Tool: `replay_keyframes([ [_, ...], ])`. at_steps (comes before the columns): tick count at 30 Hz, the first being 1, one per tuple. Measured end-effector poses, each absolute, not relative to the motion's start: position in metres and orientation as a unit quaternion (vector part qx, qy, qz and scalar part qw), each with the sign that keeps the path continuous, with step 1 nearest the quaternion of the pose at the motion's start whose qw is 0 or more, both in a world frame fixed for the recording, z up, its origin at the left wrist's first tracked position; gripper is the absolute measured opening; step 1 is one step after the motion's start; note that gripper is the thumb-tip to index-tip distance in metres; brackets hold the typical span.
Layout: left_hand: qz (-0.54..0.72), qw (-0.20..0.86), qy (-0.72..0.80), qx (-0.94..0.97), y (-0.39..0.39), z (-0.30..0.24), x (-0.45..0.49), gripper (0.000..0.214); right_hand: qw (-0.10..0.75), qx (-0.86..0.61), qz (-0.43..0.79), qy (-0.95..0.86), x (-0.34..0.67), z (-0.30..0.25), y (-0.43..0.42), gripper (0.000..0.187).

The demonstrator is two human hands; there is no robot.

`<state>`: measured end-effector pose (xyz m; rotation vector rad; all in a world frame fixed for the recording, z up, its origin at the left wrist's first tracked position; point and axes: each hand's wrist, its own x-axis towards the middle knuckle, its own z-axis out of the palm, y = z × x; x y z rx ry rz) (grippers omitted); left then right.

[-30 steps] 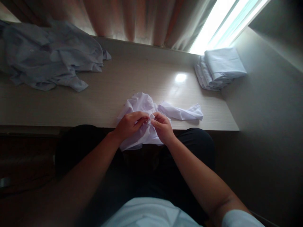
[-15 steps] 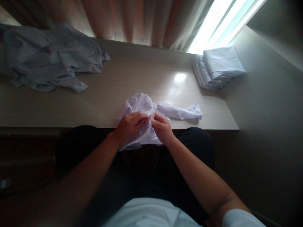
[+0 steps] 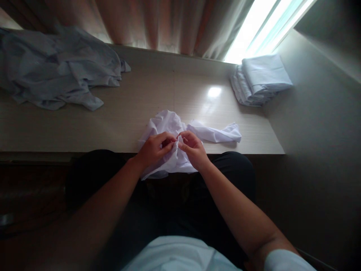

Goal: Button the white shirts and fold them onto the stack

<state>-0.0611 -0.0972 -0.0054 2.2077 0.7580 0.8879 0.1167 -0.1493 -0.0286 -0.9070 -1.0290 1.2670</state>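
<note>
A crumpled white garment (image 3: pixel 166 122) lies at the near edge of the light wooden table (image 3: pixel 135 109), partly hanging over the edge toward my lap. One sleeve (image 3: pixel 216 133) trails off to the right on the tabletop. My left hand (image 3: pixel 153 148) and my right hand (image 3: pixel 193 148) meet over the garment's near part. Both pinch a small fold of the white cloth between thumb and fingers, fingertips almost touching.
A heap of unfolded pale grey-blue clothes (image 3: pixel 56 69) covers the table's far left. A stack of folded white clothes (image 3: pixel 261 79) sits at the far right by the wall (image 3: pixel 313 124). Curtains (image 3: pixel 158 24) hang behind the table, with a bright window at the upper right.
Both hands stay at the same spot on the garment. The fingers have shifted slightly, with the pinched fold raised a little between them.
</note>
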Motion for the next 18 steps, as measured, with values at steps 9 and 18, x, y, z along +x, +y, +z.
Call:
replay_keyframes([
  [9, 0.259, 0.409, 0.262, 0.835, -0.091, -0.003, -0.071, 0.019, 0.507, -0.385, 0.558, -0.532, 0.133, -0.016, -0.148, 0.023],
  [18, 0.227, 0.454, 0.235, 0.829, -0.092, 0.000, -0.073, 0.022, 0.460, -0.347, 0.612, -0.542, 0.133, -0.012, -0.149, 0.027],
])
